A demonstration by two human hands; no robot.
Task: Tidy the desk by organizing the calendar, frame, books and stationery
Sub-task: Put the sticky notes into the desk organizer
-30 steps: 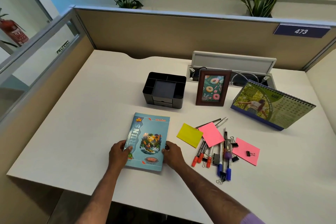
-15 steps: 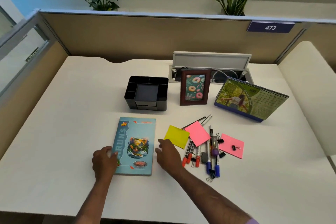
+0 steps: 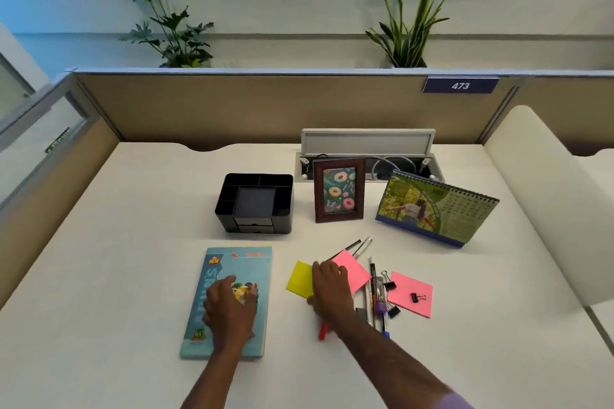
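Black organizer, compartments seemingly empty, beyond both hands. Left hand lies flat on the blue book; right hand, fingers relaxed, rests over sticky notes and pens.

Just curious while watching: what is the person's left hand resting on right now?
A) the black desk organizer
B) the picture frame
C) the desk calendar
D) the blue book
D: the left hand lies flat on the cover of the blue book, while the right hand is over by the sticky notes.
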